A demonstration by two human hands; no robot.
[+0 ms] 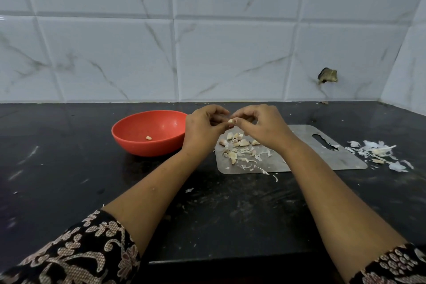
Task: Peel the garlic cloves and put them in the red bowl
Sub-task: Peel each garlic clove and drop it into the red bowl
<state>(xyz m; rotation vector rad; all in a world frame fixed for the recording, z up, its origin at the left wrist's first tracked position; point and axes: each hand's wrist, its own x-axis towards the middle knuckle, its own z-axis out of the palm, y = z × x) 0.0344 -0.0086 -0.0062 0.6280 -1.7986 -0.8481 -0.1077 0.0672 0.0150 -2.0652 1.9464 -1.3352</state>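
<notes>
While I pinch one garlic clove (231, 121) between the curled fingertips of my left hand (202, 128) and my right hand (259, 127), it hangs in the air above the back left corner of the cutting board (322, 158). A heap of cloves (238, 145) mixed with loose bits of skin lies on that left end of the board, just under my hands. One peeled clove (149, 138) lies alone in the red bowl (138, 147), which stands on the table (69, 168) just left of the board, toward the back edge. A pile of white skins (378, 154) lies on the table past the board's right end, toward the right edge.
</notes>
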